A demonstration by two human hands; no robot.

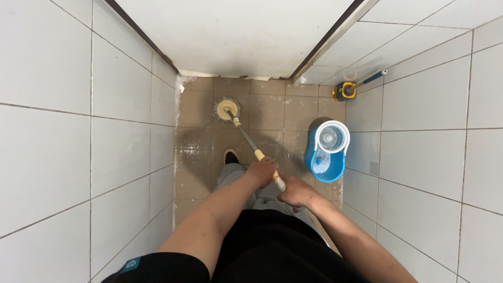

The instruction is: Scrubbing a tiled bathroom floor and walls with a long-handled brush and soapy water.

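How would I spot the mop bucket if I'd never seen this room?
Find the white tiled wall on the right. At its foot, on the brown floor, sits the bucket, beside the mop. It is the only bright blue thing there, topped by a round white spinner basket.

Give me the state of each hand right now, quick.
Left hand: closed around the mop handle, higher up the shaft.
Right hand: closed around the same handle near its end.

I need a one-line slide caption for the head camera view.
Both hands, left hand and right hand, grip a mop on wet brown tiles beside a blue spin bucket.
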